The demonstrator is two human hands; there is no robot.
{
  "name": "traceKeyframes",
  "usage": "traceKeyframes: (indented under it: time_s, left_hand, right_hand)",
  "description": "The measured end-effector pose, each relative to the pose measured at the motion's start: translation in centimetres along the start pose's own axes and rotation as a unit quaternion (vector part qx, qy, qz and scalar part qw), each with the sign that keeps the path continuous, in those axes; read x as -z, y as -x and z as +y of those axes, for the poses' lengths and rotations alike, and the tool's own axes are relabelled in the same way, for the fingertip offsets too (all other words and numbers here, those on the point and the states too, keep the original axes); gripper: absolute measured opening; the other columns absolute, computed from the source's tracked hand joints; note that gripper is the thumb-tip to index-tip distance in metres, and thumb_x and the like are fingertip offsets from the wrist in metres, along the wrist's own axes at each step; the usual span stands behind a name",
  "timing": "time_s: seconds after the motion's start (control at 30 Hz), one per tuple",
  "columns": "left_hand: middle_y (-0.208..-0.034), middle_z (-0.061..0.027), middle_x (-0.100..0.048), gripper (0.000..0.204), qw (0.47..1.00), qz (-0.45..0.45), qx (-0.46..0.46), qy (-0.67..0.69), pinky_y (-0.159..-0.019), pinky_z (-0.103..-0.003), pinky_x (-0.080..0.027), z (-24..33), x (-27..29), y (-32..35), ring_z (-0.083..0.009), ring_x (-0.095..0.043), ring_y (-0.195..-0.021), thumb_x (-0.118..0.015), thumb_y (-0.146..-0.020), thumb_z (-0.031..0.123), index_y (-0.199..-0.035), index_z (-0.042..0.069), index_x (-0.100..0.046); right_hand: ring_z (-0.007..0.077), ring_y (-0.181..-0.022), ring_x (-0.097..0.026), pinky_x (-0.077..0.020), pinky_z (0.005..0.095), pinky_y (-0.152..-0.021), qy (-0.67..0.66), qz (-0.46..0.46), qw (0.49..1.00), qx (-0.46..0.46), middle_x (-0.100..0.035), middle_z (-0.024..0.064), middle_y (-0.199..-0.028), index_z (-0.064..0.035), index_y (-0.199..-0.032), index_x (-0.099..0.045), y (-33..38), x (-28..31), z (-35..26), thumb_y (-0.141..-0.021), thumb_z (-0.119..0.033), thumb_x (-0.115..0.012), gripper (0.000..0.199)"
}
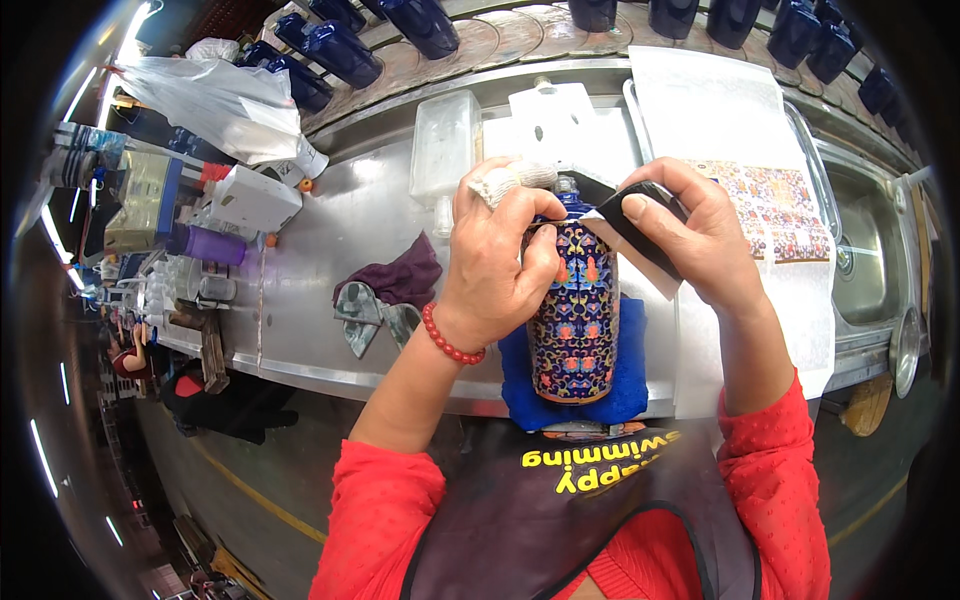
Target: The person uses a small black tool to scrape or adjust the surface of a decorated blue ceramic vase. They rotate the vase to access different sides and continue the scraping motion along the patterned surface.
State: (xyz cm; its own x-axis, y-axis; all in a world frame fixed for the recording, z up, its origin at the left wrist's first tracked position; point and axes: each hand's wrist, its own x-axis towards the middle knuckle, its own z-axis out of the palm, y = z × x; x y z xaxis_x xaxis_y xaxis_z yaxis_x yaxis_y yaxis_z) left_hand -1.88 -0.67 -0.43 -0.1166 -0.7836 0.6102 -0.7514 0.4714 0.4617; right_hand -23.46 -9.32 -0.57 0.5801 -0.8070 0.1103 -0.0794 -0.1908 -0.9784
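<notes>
A patterned dark-blue vase [572, 345] is set on a blue cloth [630, 350] at the bench's [300, 285] near edge, its shoulder touched by the left hand [500, 255], whose grip cannot be told, while a black pad [638, 237] is clamped between the right hand's [697, 228] thumb and fingers.

A stainless-steel worktop [345, 200] spans the middle, with a plate conveyor [510, 35] along its far edge and a steel sink basin [866, 285] at its right end. Below the near edge, a yellow line [270, 497] crosses the greyish floor [245, 520]; past the left edge, bright tube lights [43, 458] glow in dimness.
</notes>
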Motion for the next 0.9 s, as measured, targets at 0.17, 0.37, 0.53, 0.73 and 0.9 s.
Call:
traceKeyframes:
  time_s: [0.17, 0.37, 0.53, 0.73, 0.9]
  left_hand:
    - [-0.112, -0.0168, -0.066, 0.028, 0.999, -0.024, -0.026, -0.008, -0.110, -0.050, -0.035, -0.1, 0.4, -0.4, -0.0438, -0.050, -0.123, -0.061, -0.078, -0.002, -0.103, 0.007, -0.069]
    - [-0.126, -0.0158, -0.062, 0.033, 0.992, -0.111, -0.063, -0.023, -0.114, -0.052, -0.031, -0.4, 0.8, -1.7, -0.0429, -0.044, -0.130, -0.061, -0.076, 0.000, -0.106, 0.010, -0.070]
    - [-0.129, -0.0137, -0.062, 0.033, 0.987, -0.132, -0.078, -0.042, -0.116, -0.052, -0.032, -0.6, 1.0, -2.2, -0.0411, -0.044, -0.131, -0.062, -0.076, 0.001, -0.105, 0.012, -0.071]
    - [-0.130, -0.0130, -0.062, 0.032, 0.985, -0.130, -0.096, -0.059, -0.113, -0.051, -0.036, -0.5, 1.3, -2.7, -0.0401, -0.046, -0.131, -0.065, -0.073, 0.000, -0.102, 0.011, -0.071]
    - [-0.134, -0.0154, -0.063, 0.032, 0.981, -0.143, -0.115, -0.055, -0.115, -0.048, -0.033, -0.7, 1.6, -3.0, -0.0422, -0.046, -0.133, -0.065, -0.076, -0.001, -0.104, 0.013, -0.069]
  right_hand:
    - [0.0044, -0.083, -0.058, -0.0477, 0.0215, -0.073, 0.013, 0.018, 1.000, 0.006, -0.065, -0.0010, -0.091, -0.0032, -0.106, -0.067, 0.2, 0.3, 0.1, -0.098, -0.017, -0.067, 0.016]
    - [0.0033, -0.081, -0.058, -0.0468, 0.0204, -0.071, 0.007, 0.033, 0.999, -0.011, -0.064, -0.0019, -0.090, -0.0035, -0.105, -0.067, 0.8, 0.6, -0.1, -0.098, -0.017, -0.067, 0.015]
    - [0.0030, -0.080, -0.057, -0.0467, 0.0202, -0.070, 0.011, 0.028, 1.000, -0.007, -0.064, -0.0024, -0.089, -0.0038, -0.104, -0.067, 0.9, 0.7, -0.1, -0.098, -0.017, -0.067, 0.014]
    - [0.0028, -0.079, -0.057, -0.0467, 0.0201, -0.070, 0.009, 0.028, 1.000, -0.004, -0.064, -0.0024, -0.088, -0.0035, -0.103, -0.067, 1.0, 0.7, 0.1, -0.098, -0.017, -0.067, 0.014]
    - [0.0029, -0.079, -0.057, -0.0469, 0.0203, -0.070, 0.017, 0.031, 0.999, 0.001, -0.065, -0.0022, -0.088, -0.0034, -0.104, -0.067, 1.0, 0.7, 0.2, -0.098, -0.017, -0.067, 0.015]
